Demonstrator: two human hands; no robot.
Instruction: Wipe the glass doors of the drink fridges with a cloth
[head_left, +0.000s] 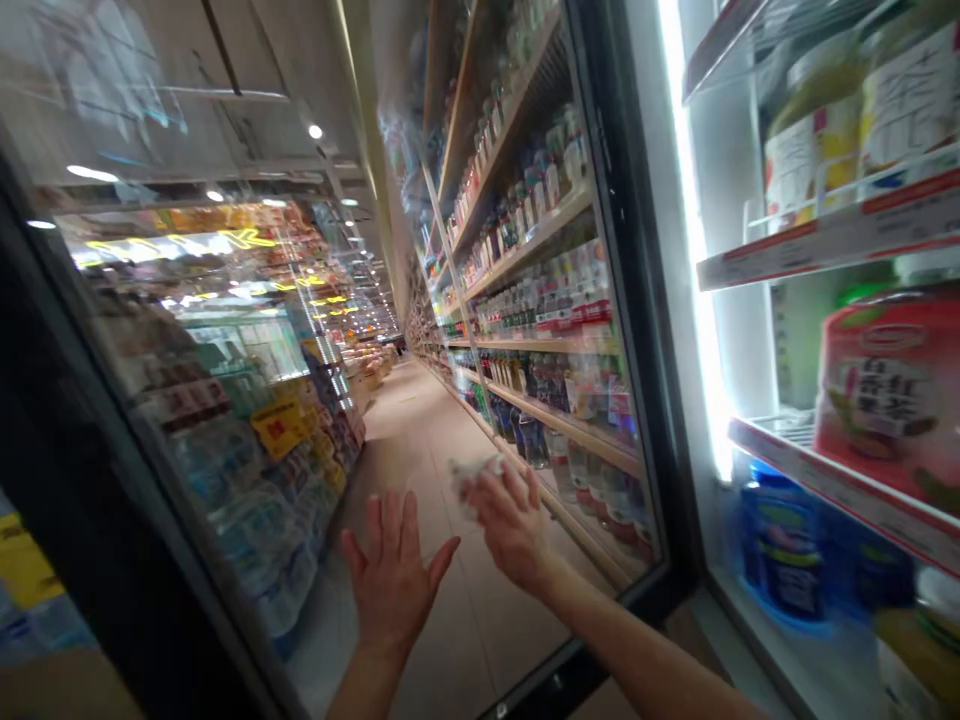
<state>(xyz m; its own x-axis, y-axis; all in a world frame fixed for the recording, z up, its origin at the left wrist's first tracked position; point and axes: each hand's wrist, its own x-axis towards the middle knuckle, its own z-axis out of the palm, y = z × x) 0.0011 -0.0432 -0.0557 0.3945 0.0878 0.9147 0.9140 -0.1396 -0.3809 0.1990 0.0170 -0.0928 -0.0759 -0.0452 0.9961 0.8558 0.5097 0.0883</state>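
Observation:
My left hand [390, 575] lies flat and open against the glass of an open fridge door [247, 420], fingers spread and pointing up. Just right of it, my right hand [510, 525] presses a crumpled white cloth or tissue [474, 472] onto the same glass; its fingers curl over the cloth. Through the glass I see a shop aisle and shelves of bottled drinks [555, 300].
The door's dark frame [645, 330] runs down its right side. Right of it the lit fridge interior holds shelves [825, 245] with jars, a pink carton [892, 390] and blue tubs [784, 545]. Packs of bottled water [255, 540] stack along the aisle's left.

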